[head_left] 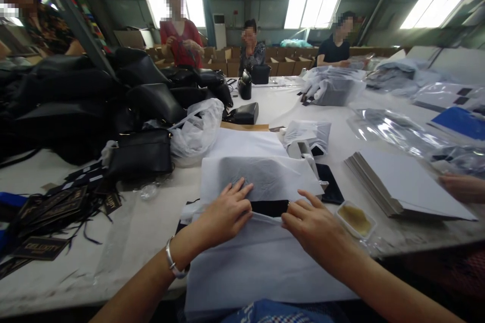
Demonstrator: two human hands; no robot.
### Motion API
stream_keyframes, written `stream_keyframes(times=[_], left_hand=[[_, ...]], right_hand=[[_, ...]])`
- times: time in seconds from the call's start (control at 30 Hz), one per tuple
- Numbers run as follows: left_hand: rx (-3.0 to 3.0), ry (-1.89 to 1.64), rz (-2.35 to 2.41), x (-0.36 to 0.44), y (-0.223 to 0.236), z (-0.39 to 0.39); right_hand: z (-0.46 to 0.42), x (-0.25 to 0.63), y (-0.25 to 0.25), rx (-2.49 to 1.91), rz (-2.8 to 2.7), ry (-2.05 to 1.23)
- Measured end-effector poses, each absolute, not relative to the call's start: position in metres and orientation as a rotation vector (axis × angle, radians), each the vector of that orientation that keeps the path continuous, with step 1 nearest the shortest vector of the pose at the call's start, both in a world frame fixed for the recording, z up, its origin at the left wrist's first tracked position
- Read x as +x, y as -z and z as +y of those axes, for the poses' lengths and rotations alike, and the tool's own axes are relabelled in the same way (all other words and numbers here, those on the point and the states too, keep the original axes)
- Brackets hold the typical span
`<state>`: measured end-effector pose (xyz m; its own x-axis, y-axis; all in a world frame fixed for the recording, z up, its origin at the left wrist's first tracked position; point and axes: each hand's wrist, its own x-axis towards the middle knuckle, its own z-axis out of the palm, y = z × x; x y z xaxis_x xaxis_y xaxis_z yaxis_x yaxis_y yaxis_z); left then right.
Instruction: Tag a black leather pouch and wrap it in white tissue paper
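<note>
A black flat item (pixel 270 207) lies between sheets of white tissue paper (pixel 261 174) at the table's near edge; only a narrow black strip shows. My left hand (pixel 223 214) rests on the paper fold to the left of that strip, fingers stretched forward and pressing down. My right hand (pixel 314 229) lies flat on the lower white sheet (pixel 261 267) to the right of the strip, fingers spread toward it. Neither hand grips anything.
A heap of black handbags (pixel 94 101) fills the left of the white table (pixel 151 222), with black tags (pixel 49 212) in front. A stack of grey boards (pixel 401 184), a small tray (pixel 356 219) and plastic bags (pixel 397 131) lie right. Another person's hand (pixel 462 186) reaches in; several people work behind.
</note>
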<state>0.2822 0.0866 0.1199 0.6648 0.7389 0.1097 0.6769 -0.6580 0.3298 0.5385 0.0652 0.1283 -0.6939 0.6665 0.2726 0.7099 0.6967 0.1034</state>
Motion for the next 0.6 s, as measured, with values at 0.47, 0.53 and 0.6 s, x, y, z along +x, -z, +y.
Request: stream_keyframes(times=[0.47,0.53,0.6], left_hand=[[2.726,-0.725,1.305,0.281,-0.1,0.106],[2.7,-0.662,1.401,0.282,-0.107,0.107],[2.733,-0.553,1.452,0.282,-0.117,0.103]], right_hand=[[0.126,0.556,-0.12,-1.139,-2.469,0.283],[0.132,0.555,-0.118,-1.128,-2.446,0.28],[0.14,0.544,-0.118,-1.025,-2.335,0.303]])
